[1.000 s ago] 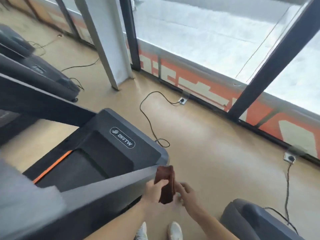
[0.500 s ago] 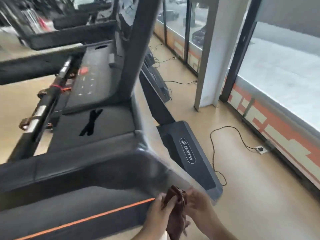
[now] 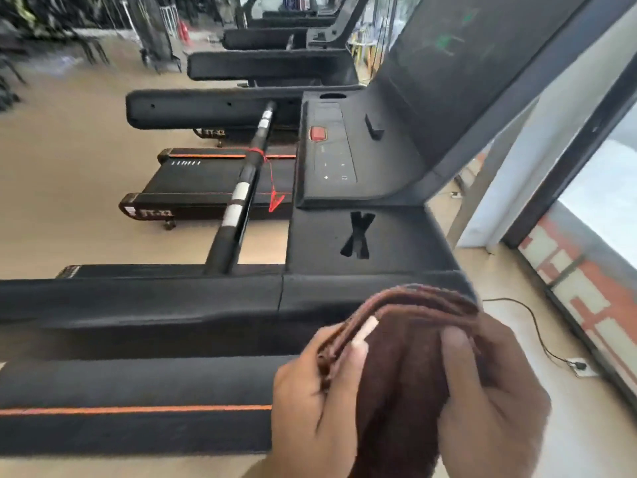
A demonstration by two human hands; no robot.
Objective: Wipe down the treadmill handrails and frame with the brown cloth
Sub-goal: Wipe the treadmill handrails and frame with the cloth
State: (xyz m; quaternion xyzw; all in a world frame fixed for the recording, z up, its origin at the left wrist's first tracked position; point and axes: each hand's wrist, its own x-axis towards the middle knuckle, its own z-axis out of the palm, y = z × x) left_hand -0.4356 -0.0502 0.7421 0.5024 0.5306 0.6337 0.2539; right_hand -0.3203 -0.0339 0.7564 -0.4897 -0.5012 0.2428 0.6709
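I've got the brown cloth [image 3: 406, 370] clamped folded in both grips, left hand [image 3: 317, 405] and right hand [image 3: 493, 398]. The handrail [image 3: 138, 305] lies just beyond, long axis running leftward, nearer my left

cloth [image 3: 406, 367] between both hands | handrail [image 3: 138, 305] just behind — console [image 3: 344, 150] farther back

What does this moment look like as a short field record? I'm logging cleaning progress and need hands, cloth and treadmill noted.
cloth: brown cloth, folded, held up in front of the person
left hand: left hand grips the cloth's left edge
right hand: right hand grips its right side
contact with treadmill: cannot tell; the cloth overlaps the near handrail
console: console with a red button, untouched
surroundings: more treadmills beyond, window at right
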